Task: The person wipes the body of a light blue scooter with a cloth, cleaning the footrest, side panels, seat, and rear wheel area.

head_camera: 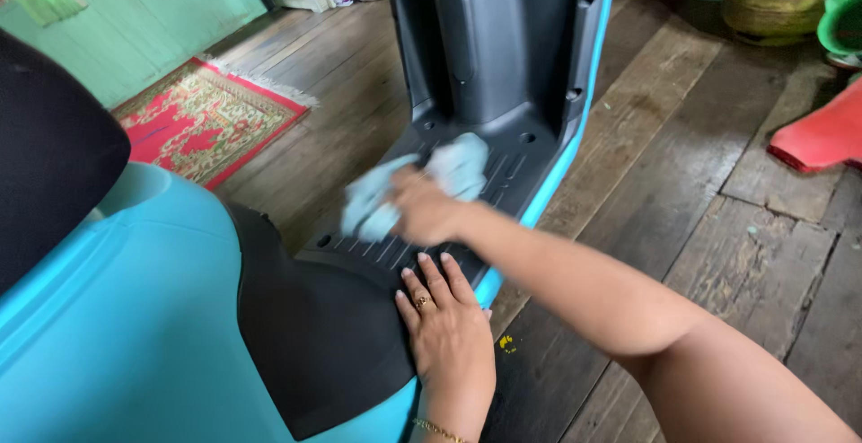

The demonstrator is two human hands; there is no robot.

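Note:
My right hand (426,210) is closed on a pale blue cloth (460,165) and presses it onto the black ribbed footboard (516,169) of a light blue scooter (135,317). The hand and cloth are motion-blurred. My left hand (446,326), wearing a ring and a thin bracelet, lies flat with fingers spread on the black panel (314,326) below the seat, at the rear edge of the footboard. It holds nothing. The scooter's black inner front shield (485,30) rises just beyond the cloth.
The black seat (49,156) fills the left edge. A red patterned rug (202,120) lies on the worn plank floor (682,138) to the left. A red plastic object (822,133) and a green container (844,21) sit at the far right.

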